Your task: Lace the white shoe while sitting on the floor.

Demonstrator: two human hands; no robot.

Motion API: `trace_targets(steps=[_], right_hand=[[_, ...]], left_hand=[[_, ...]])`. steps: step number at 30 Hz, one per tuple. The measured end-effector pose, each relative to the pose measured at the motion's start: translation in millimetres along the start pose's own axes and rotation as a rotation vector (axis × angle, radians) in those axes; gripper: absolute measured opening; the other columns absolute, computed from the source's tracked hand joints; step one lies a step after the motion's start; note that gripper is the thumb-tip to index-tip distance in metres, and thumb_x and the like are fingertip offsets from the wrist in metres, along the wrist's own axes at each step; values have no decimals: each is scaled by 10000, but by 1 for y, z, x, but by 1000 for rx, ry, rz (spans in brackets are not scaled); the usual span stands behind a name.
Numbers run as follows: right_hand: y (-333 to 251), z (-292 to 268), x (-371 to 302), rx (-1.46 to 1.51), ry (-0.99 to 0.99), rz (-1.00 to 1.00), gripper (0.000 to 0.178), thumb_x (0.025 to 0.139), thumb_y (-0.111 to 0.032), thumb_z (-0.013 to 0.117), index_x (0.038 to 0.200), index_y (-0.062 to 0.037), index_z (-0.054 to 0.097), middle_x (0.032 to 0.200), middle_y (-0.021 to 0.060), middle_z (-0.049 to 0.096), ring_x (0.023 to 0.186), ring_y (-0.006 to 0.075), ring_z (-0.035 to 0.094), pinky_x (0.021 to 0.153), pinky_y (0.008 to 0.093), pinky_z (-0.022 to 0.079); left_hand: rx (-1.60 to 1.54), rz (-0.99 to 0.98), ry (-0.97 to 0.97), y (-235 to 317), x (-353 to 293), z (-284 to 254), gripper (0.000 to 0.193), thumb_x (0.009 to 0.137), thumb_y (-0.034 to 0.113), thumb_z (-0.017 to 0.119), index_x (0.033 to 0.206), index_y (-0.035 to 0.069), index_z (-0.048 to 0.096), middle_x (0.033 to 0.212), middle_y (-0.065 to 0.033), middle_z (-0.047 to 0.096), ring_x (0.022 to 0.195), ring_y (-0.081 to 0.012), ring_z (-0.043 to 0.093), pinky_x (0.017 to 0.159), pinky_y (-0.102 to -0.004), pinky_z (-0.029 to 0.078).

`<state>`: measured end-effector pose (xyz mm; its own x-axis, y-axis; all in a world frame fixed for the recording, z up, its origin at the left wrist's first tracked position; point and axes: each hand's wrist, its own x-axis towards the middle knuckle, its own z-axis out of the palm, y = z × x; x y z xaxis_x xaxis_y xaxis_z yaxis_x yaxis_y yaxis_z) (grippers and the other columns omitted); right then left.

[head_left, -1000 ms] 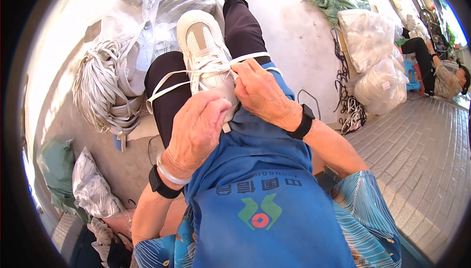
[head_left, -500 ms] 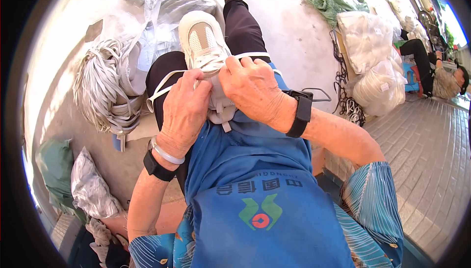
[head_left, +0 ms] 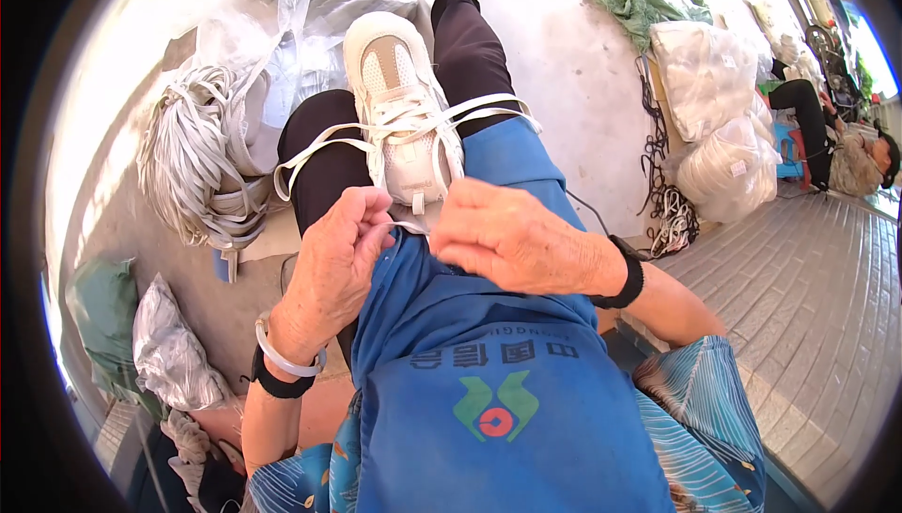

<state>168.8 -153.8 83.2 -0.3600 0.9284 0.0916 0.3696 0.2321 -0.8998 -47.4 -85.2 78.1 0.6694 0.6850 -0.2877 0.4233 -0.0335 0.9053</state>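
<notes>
A white and beige sneaker point(head_left: 419, 162) lies across my lap, its toe pointing away from me. White shoelaces point(head_left: 402, 116) run through its upper, and their loose ends trail to both sides over my dark trouser legs. Close to the shoe's near end, my left hand point(head_left: 334, 255) is closed in a pinch on a thin white strip point(head_left: 409, 227). Opposite it, my right hand point(head_left: 517, 239) has its fingers pressed together at the strip's other side. How far the strip runs inside the fingers is hidden. Under both hands spreads a blue apron point(head_left: 507, 325).
On the left hangs a thick bundle of pale laces point(head_left: 193, 161), beside clear plastic bags point(head_left: 315, 6). Lower left are a green bag point(head_left: 103, 316) and a whitish bag point(head_left: 174, 349). At right stand plastic-wrapped bundles point(head_left: 705, 76) and dark cords point(head_left: 655, 147); another person point(head_left: 850, 161) is farther off.
Both hands have left the laces at the shoe's opening and come nearer to me, now pinching a thin white strip. The shoe is more exposed, its lace ends lying loose.
</notes>
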Motion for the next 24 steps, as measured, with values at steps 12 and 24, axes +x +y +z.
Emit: trace_targets(steps=[12, 24], right_hand=[[9, -14, -46, 403, -438, 389, 111, 898, -113, 555, 864, -13, 592, 702, 78, 596, 651, 179, 575, 639, 311, 473], [49, 8, -12, 23, 304, 183, 122, 869, 24, 524, 949, 8, 615, 854, 120, 604, 729, 235, 602, 659, 317, 484]], left_hand=[[164, -1, -90, 15, -9, 13, 106, 866, 68, 650, 898, -15, 593, 792, -129, 592, 682, -258, 598, 633, -325, 485], [587, 176, 359, -12, 36, 21, 73, 892, 127, 608, 904, 56, 615, 813, -117, 630, 724, -329, 621, 628, -401, 490]])
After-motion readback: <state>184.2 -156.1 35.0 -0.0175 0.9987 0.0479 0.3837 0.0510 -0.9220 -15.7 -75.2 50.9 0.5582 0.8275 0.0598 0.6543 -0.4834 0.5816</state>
